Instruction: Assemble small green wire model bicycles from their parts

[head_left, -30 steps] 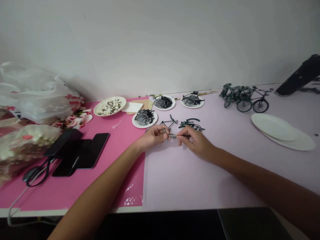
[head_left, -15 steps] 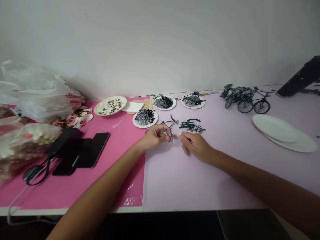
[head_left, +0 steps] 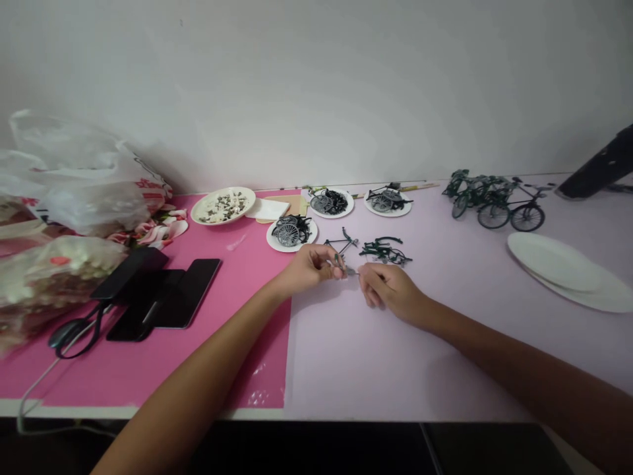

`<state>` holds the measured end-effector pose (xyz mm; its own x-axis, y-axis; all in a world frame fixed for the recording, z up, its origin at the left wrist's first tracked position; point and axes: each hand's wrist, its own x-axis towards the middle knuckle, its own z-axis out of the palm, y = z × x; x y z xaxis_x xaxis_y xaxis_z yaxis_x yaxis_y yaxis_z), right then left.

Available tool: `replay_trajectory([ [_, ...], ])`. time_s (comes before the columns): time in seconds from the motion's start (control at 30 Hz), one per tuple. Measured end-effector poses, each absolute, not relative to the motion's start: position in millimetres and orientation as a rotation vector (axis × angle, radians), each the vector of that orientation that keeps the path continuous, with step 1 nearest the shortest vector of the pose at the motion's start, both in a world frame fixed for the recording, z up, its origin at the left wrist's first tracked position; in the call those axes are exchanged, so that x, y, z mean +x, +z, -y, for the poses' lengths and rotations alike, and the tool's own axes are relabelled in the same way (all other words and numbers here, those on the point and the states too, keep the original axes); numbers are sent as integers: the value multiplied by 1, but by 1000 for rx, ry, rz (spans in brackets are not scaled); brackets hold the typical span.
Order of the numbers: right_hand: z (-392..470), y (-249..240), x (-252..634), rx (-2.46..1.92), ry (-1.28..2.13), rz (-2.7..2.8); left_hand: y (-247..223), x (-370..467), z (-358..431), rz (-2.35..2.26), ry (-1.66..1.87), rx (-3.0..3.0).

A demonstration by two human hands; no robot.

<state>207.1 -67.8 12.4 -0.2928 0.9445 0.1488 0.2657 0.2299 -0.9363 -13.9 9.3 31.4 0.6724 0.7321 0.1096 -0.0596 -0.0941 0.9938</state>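
Observation:
My left hand (head_left: 316, 269) pinches a small dark part whose shape is hard to make out. Close beside it on the right, my right hand (head_left: 390, 287) has its fingers closed on the other end of a thin grey piece (head_left: 351, 271) between the hands. Just behind my fingers lies a dark bicycle frame (head_left: 345, 242). Dark green bicycle parts (head_left: 384, 249) lie behind my right hand. Three small white plates with wheels and black parts stand farther back: a near one (head_left: 271, 241), a middle one (head_left: 349, 206) and a right one (head_left: 408, 208).
Assembled miniature bicycles (head_left: 494, 201) stand at the back right, near white oval plates (head_left: 554, 260) and a black cylinder (head_left: 596, 165). To the left are a bowl of small pieces (head_left: 198, 210), phones (head_left: 190, 293), a black box (head_left: 131, 272) and plastic bags (head_left: 93, 191).
The whole view has shifted slightly, moving the table items a little to the right. Both hands keep nearly the same pose, close together, still closed on the small parts.

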Motion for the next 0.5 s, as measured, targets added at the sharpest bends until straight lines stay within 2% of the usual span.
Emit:
replay_trajectory([
  [0.5,58,23,222,-894,-231,2282,32,-8,-7,-627,697,1421],
])
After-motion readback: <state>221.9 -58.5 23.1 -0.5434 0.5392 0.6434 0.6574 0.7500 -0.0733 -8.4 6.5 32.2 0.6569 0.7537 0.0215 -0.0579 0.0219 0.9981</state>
